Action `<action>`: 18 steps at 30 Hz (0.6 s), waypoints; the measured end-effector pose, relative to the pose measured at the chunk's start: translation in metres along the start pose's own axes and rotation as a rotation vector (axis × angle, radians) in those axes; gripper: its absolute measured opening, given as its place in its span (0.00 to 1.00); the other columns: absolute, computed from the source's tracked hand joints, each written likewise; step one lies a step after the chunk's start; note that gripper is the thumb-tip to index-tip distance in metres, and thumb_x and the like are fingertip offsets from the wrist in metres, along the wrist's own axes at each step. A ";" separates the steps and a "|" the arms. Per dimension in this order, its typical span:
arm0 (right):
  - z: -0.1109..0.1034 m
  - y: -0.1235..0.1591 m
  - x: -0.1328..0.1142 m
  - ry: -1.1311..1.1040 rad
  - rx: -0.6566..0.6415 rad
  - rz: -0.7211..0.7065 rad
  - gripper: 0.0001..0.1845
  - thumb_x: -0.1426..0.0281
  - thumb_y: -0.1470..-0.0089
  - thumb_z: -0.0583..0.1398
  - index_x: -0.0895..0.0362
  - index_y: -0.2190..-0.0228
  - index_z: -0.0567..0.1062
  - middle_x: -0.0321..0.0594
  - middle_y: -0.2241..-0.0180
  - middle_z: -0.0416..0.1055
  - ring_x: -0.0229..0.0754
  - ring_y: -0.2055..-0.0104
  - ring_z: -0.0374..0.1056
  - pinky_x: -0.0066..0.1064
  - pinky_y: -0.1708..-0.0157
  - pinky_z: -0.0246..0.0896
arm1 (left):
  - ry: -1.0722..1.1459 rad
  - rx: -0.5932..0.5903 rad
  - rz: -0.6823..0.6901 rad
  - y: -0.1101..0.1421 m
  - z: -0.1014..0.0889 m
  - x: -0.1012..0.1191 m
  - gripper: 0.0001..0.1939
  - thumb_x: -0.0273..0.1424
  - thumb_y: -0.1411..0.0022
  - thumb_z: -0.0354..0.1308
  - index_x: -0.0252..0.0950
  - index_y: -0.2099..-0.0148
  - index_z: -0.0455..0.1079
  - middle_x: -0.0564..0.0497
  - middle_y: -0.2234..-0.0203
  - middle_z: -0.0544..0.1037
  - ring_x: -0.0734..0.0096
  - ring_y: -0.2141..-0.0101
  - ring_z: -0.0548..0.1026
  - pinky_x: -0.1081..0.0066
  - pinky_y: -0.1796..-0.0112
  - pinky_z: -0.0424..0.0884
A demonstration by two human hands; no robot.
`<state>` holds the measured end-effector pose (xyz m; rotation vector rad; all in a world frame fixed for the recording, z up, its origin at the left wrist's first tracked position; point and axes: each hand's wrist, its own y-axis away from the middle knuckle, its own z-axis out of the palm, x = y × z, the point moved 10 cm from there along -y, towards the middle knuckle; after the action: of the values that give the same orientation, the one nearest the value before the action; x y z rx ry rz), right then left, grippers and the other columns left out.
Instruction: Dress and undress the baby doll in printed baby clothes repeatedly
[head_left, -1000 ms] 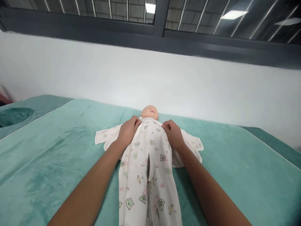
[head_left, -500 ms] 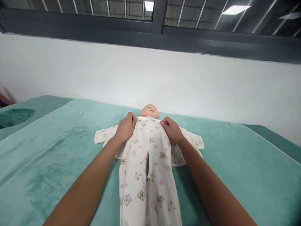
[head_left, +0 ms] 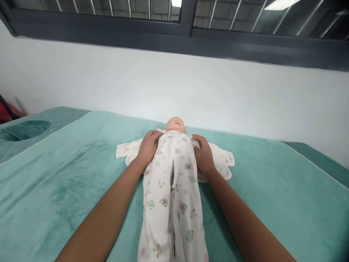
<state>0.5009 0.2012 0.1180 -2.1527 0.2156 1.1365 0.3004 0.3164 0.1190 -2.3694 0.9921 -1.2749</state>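
Observation:
A baby doll lies on its back, its bald head (head_left: 175, 124) toward the wall. White baby trousers (head_left: 174, 171) with green bears and pink spots are spread over its body, up to just below the chin. Under them lies a white baby shirt (head_left: 219, 160) with its sleeves out to both sides. My left hand (head_left: 149, 146) rests along the left edge of the trousers' top, fingers laid over the cloth. At the right edge, my right hand (head_left: 204, 153) is open, thumb apart, fingertips over the shirt. The doll's limbs are hidden by the clothes.
A green plush cover (head_left: 76, 174) spreads beneath the doll. At the left is a face hole (head_left: 25, 130) in the cover. A white wall (head_left: 136, 83) stands behind, with a dark window frame (head_left: 152, 36) above it.
Both hands have loosened from their pinch on the trousers' upper corners and now lie along the sides. The trousers' top sits flatter on the doll, and the view has shifted slightly.

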 end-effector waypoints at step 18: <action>0.041 0.237 -0.160 0.560 -0.424 -0.508 0.08 0.80 0.50 0.59 0.56 0.70 0.72 0.37 0.73 0.70 0.46 0.64 0.64 0.44 0.53 0.57 | -0.144 0.003 -0.080 0.289 -0.047 0.105 0.30 0.28 0.45 0.61 0.43 0.40 0.60 0.43 0.52 0.70 0.59 0.54 0.73 0.61 0.57 0.75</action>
<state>0.2738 0.0231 0.1102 -2.6492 -0.3464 0.2894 0.1745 0.0378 0.0600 -2.4810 0.8597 -1.1120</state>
